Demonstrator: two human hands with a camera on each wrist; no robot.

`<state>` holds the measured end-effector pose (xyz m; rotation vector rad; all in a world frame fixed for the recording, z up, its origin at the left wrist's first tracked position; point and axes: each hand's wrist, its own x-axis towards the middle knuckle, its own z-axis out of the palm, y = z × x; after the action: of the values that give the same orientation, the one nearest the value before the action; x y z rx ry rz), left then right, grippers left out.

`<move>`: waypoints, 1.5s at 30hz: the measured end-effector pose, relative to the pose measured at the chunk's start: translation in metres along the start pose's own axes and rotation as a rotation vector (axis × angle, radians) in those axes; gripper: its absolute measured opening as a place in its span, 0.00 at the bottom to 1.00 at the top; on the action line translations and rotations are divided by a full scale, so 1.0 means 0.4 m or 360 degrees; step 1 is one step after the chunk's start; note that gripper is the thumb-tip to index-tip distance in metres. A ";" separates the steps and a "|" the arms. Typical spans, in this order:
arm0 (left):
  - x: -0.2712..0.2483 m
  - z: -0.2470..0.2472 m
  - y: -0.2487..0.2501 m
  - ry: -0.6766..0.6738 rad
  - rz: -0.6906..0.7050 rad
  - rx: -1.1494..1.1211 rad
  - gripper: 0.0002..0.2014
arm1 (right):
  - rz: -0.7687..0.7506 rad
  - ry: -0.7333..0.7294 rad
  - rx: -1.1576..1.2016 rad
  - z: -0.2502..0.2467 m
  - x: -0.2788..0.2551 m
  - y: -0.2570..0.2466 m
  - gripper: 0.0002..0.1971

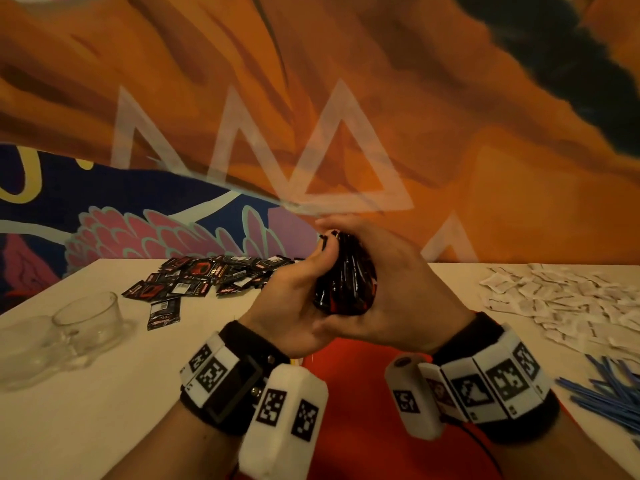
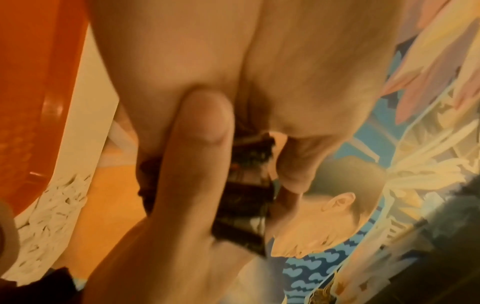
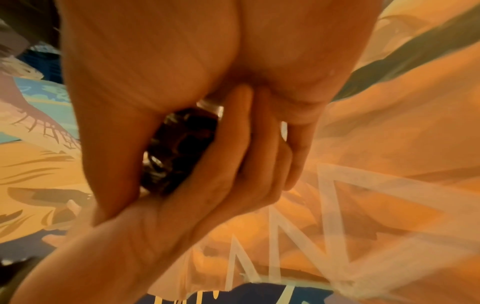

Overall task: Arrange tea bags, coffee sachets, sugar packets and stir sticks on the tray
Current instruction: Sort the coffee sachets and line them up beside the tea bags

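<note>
A thick bundle of black and red coffee sachets [image 1: 346, 282] is held upright between both hands above the red tray [image 1: 363, 393]. My left hand [image 1: 294, 299] grips its left side and my right hand [image 1: 401, 285] wraps its right side, fingers curled over the top. In the left wrist view the bundle [image 2: 244, 195] shows as a dark stack between the left hand [image 2: 233, 61] and a finger of the other hand. Through the right wrist view, the bundle [image 3: 179, 148] sits in the gap under the right hand [image 3: 207, 61].
More loose black sachets [image 1: 214, 275] lie at the table's back left. White packets [image 1: 571, 299] are heaped at the right, with blue stir sticks [image 1: 609, 393] nearer the front. Two glass cups [image 1: 90, 313] stand at the left. A painted wall backs the table.
</note>
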<state>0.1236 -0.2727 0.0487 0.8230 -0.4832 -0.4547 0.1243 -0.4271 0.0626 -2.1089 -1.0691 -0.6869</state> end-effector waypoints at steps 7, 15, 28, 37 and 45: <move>0.011 -0.008 0.000 0.0073 0.0029 0.0159 0.26 | 0.0117 -0.0214 0.0014 0.009 -0.008 0.013 0.66; 0.021 -0.012 -0.009 0.0149 0.0080 0.0232 0.32 | 0.0232 -0.0260 -0.0200 0.029 -0.008 0.016 0.66; 0.029 -0.066 0.037 0.0538 0.0350 0.0666 0.24 | 0.0900 0.0418 0.0742 0.061 0.001 0.045 0.20; 0.037 -0.078 0.024 0.0754 0.0454 0.0997 0.20 | 0.1104 0.0410 0.1021 0.088 -0.010 0.072 0.16; 0.032 -0.079 0.040 0.0780 0.0634 0.0825 0.21 | 0.0885 0.0251 0.0675 0.091 -0.015 0.082 0.08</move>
<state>0.1549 -0.2521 0.0454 1.2594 -0.2941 0.2581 0.1540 -0.4171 0.0246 -1.8169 -0.4492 -0.3103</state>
